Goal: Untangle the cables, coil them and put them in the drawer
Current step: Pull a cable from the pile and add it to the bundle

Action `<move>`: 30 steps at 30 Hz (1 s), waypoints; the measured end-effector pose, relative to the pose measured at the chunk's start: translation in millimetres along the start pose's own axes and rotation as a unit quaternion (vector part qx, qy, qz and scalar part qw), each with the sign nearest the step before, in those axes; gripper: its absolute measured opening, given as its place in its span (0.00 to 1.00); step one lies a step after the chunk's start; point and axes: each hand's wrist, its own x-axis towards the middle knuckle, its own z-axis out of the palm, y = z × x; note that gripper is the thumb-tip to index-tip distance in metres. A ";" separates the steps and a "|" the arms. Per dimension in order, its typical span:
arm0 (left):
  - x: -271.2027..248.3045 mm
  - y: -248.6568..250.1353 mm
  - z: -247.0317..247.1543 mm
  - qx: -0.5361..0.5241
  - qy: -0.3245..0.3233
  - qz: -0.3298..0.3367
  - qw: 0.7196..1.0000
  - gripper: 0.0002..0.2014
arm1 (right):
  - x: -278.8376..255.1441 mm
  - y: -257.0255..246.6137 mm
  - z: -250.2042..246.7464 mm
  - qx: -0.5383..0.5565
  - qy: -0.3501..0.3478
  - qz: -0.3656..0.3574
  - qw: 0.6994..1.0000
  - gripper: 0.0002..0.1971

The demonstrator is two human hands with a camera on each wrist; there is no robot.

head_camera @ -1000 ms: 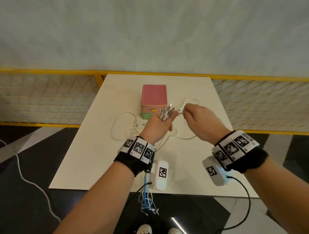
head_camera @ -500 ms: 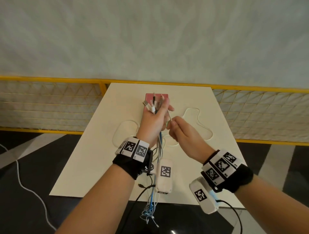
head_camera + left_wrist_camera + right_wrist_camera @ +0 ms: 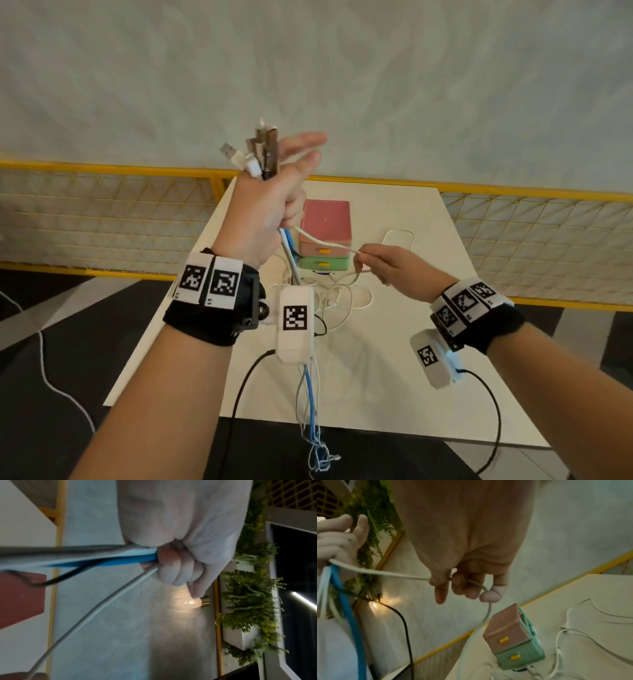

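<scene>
My left hand [image 3: 270, 205] is raised high and grips a bundle of cables, their plug ends [image 3: 258, 150] sticking up past the knuckles. A blue cable [image 3: 287, 240] and white ones hang from the fist; in the left wrist view the fingers [image 3: 173, 566] curl round the blue cable [image 3: 120, 561]. A white cable [image 3: 325, 243] runs from that fist to my right hand [image 3: 383, 267], which pinches it; its fingers [image 3: 462, 585] curl round the white cable [image 3: 385, 573]. The pink and green drawer box [image 3: 325, 236] stands on the table, both drawers closed.
More white cable loops [image 3: 329, 294] lie tangled on the cream table [image 3: 411, 377] in front of the box, and one loop [image 3: 399, 236] lies to its right. A yellow mesh rail [image 3: 513, 219] borders the table's far side. Dark floor lies to the left.
My left hand has risen well above the table with the cable bundle. The right hand has slid along a white cable, moving right and away from the left fist.
</scene>
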 end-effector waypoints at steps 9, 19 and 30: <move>-16.3 -14.9 17.3 0.314 -0.125 -0.136 0.931 0.28 | 9.0 -46.8 -38.0 -0.064 0.152 -0.107 0.980 0.06; -2.4 -8.1 -2.8 0.278 0.121 0.001 0.953 0.10 | 1.1 -12.5 -48.2 -0.044 0.072 -0.018 0.996 0.15; -10.5 -15.8 13.6 0.385 -0.041 -0.013 0.922 0.11 | 6.1 -45.5 -55.5 -0.127 0.075 -0.105 0.983 0.13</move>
